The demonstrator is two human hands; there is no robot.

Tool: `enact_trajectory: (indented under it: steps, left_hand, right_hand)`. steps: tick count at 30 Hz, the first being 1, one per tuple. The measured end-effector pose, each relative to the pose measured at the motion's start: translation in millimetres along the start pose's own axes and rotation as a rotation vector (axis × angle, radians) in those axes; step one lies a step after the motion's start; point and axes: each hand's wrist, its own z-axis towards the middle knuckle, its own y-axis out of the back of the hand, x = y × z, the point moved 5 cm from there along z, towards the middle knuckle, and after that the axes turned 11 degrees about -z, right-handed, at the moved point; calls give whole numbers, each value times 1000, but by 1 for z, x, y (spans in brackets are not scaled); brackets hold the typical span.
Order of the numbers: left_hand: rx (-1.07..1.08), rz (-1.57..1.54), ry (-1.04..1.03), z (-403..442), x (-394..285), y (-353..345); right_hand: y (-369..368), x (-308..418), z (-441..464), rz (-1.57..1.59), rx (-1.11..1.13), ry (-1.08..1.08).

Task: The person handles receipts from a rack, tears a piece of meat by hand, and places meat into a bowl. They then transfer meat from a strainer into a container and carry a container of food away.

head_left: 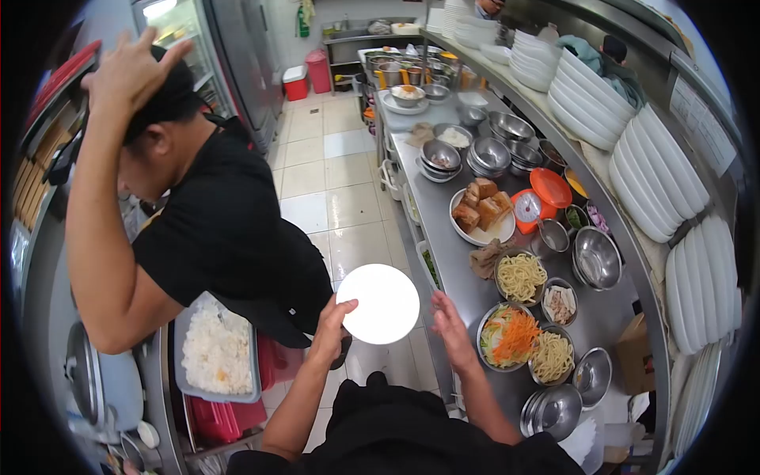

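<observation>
A round white plate (380, 304), overexposed and bright, is held up in front of my body over the tiled floor. My left hand (331, 331) grips its left edge, thumb on top and fingers mostly hidden beneath. On the other side my right hand (453, 332) is held apart from the plate, fingers extended, with nothing in it. Just right of that hand, on the steel counter, stands a bowl of shredded carrot and cabbage (507, 336). Bowls of noodles (521, 277) and sliced pale meat (559, 304) sit close by.
A co-worker in black (229, 190) stands at the left, one arm raised. Below is a tub of rice (218, 348). The counter also bears a plate of braised meat chunks (483, 210), an orange scale (529, 210) and steel bowls (596, 257). Stacked white dishes (657, 174) line the shelf.
</observation>
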Motion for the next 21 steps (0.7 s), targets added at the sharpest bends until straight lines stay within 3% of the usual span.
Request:
enact_trajectory:
  steps: [3, 4, 10, 17, 21]
  left_hand:
    - [-10, -8, 31, 40, -6, 7]
    - [-5, -25, 67, 62, -2, 9]
    - [90, -4, 184, 147, 15, -18]
    - [149, 73, 182, 271, -2, -74]
    - [125, 40, 90, 342, -38, -90]
  right_hand:
    - [24, 0, 7, -145, -185, -32]
    - [45, -10, 11, -221, -351, -2]
    - [109, -25, 11, -182, -698, -58]
    - [151, -43, 75, -253, -921, -136]
    - [163, -40, 147, -166, -898, -123]
